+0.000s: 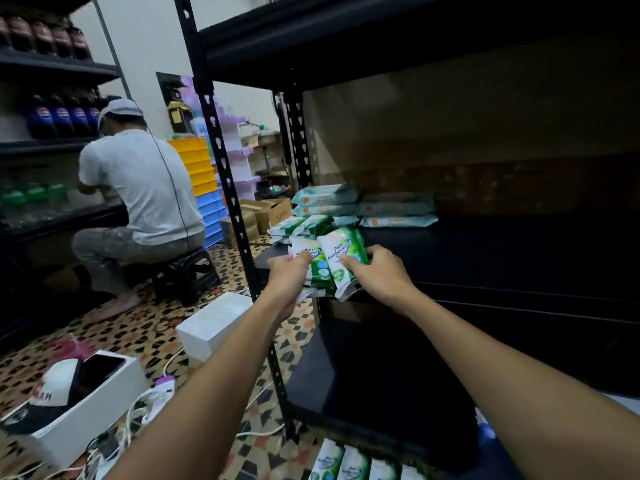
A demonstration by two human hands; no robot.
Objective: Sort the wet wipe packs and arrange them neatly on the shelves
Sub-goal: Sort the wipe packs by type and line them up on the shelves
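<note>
Green-and-white antibacterial wipe packs (332,261) stand at the middle shelf's (502,258) front edge; your left hand (289,275) and right hand (375,271) each pinch one. Square them upright, labels forward, beside the pale stacked packs (363,206).

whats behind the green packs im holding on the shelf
More green wet wipe packs lie just behind the held green packs, then stacked pale blue packs further back. The rear of the shelf is too dark to see.
</note>
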